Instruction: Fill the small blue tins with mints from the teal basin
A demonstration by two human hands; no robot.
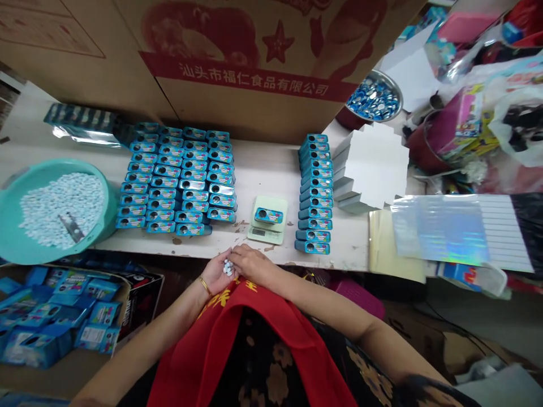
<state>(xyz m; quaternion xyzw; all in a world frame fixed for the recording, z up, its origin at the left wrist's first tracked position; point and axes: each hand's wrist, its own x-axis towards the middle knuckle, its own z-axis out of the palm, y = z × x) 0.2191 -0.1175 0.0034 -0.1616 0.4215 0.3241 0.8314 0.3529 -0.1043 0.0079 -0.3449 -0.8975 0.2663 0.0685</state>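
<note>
Small white and pale blue candies [228, 267] lie in the cupped palm of my left hand [215, 273], just over the table's front edge. Against that palm rests my right hand [251, 263], its fingers curled together beside the candies; whatever they pinch is hidden. Ahead of both hands a pale green scale [266, 234] carries one blue tin [268, 215]. To its left, several rows of blue tins [164, 182] stand upright with a dark round opening on top. A single column of similar tins [316, 192] stands to its right.
At left is a turquoise basin [111, 206] of candies with a metal tool [72, 227] inside. A large cardboard carton [254, 113] blocks the back. At right are white stacked card pieces [373, 167] and a metal bowl [397, 93] of blue-silver pieces. Below left, a box holds blue packages [63, 305].
</note>
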